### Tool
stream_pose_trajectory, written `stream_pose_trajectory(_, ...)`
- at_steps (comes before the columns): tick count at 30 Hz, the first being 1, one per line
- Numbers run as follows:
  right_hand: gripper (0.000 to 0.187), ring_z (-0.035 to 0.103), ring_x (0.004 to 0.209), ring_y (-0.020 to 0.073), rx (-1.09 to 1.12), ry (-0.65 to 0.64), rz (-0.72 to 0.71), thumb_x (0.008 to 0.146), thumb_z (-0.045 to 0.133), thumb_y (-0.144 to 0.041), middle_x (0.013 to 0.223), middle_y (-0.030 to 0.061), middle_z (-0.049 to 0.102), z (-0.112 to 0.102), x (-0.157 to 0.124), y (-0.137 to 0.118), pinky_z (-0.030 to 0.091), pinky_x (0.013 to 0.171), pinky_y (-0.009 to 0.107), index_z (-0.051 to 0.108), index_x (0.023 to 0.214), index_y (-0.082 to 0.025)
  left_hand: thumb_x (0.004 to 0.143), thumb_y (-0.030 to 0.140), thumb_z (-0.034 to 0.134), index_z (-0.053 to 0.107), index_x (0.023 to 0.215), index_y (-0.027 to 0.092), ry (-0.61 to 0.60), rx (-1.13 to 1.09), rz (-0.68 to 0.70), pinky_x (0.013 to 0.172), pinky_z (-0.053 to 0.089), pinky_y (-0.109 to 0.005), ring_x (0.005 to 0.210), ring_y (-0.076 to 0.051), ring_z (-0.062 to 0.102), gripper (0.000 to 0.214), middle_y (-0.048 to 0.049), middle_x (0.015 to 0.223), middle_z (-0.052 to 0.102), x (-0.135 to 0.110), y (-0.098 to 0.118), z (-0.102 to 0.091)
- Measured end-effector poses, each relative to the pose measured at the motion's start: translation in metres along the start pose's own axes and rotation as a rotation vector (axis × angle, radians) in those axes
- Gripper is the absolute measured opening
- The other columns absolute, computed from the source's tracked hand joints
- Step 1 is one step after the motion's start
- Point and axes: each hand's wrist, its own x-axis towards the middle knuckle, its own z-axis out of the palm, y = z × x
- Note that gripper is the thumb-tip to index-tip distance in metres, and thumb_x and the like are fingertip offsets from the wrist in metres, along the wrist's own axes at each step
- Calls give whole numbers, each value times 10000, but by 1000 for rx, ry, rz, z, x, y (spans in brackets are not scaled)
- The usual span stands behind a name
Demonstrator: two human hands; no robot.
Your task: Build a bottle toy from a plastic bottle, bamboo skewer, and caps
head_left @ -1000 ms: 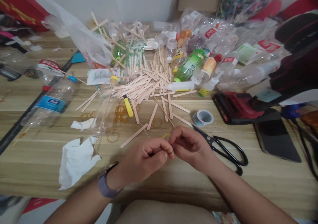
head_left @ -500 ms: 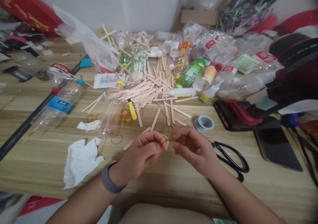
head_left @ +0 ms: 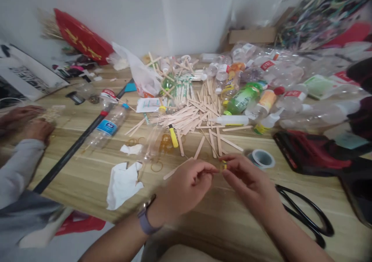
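My right hand [head_left: 251, 180] pinches a small yellow piece [head_left: 224, 164] with a dark band on it, between thumb and fingertips. It looks like a bottle cap but is too small and blurred to be sure. My left hand [head_left: 190, 188], a watch on its wrist, has its fingers closed close to that piece. Whatever the left fingertips hold is hidden or too thin to make out. Both hands hover above the table's near part. Wooden craft sticks [head_left: 199, 147] lie just beyond them. A wire spool [head_left: 263, 159] and black-handled scissors [head_left: 305, 207] are near my right hand.
Several plastic bottles [head_left: 244, 98] crowd the back right. A red-and-black power tool [head_left: 316, 149] stands at right. A yellow-handled tool [head_left: 173, 137], rubber bands [head_left: 165, 142] and torn tissue [head_left: 123, 186] lie leftward. Another person's hands [head_left: 37, 128] work at far left.
The view has swung left, bringing another person's arms into sight. The yellow piece, earlier between my two hands, now sits in my right fingertips, and those fingers have closed on it.
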Motion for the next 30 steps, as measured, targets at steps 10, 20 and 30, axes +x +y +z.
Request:
stream_pose_trajectory(10, 196, 663, 790, 213, -449, -8, -141, 923, 496, -291, 985, 100, 660, 7, -3, 24, 479, 631, 324, 570, 758, -215, 972, 320, 482, 573, 1286, 148, 493, 925, 74, 1091, 393, -520, 1245, -326, 535, 369, -170, 1313, 633, -23, 4, -56)
stream_pose_trajectory(20, 150, 642, 705, 194, -739, -161, -161, 913, 499, -193, 859, 49, 634, 7, -3, 26, 437, 608, 306, 562, 776, -202, 856, 365, 573, 283, 1523, 77, 385, 750, -457, 804, 496, -411, 1006, -348, 687, 782, -208, 1128, 716, 4, -27, -100)
stream_pose_trajectory(30, 147, 627, 664, 216, -735, -303, -126, 816, 522, -109, 756, 56, 639, -14, -18, -21, 415, 597, 324, 624, 745, -188, 843, 400, 590, 364, 1475, 148, 423, 347, -217, 852, 501, -401, 969, -259, 665, 717, -129, 1120, 687, 16, 12, -62)
